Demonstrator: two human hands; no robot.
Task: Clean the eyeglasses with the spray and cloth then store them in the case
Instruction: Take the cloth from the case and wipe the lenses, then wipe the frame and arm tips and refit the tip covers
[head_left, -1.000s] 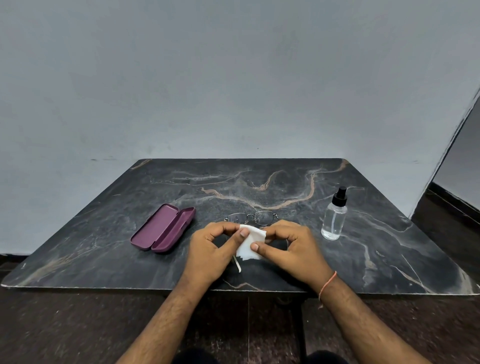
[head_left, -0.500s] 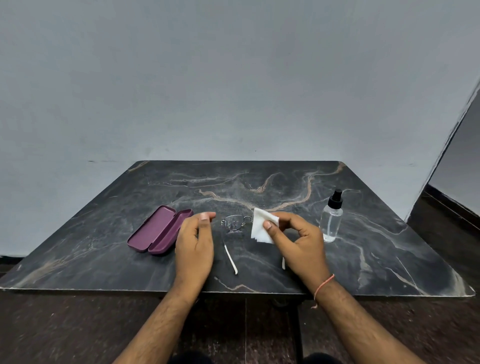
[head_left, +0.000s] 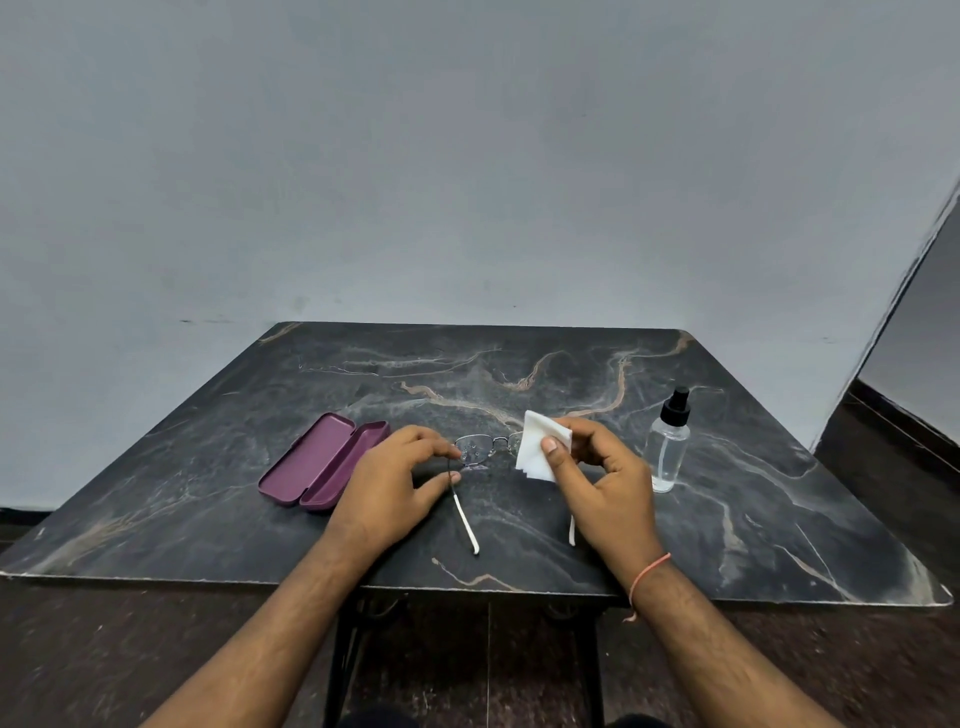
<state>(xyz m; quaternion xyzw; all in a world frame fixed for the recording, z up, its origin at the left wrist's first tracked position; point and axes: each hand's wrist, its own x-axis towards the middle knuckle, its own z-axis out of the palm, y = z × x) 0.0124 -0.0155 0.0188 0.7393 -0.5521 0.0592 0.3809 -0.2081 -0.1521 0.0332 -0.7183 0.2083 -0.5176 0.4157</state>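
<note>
here left hand (head_left: 387, 480) grip pinches eyeglasses (head_left: 475, 451) hinge; right hand (head_left: 602, 480) grip pinches cloth (head_left: 540, 446) over other lens.

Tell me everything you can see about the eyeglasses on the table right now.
The eyeglasses have a thin dark metal-looking frame with clear lenses and pale tips on the temples. They are unfolded, temples pointing toward the person, above the dark marbled table; whether they rest on it is unclear. The left hand pinches the frame's left corner at the hinge. The right lens is mostly hidden behind the white cloth, which the right hand holds.
</note>
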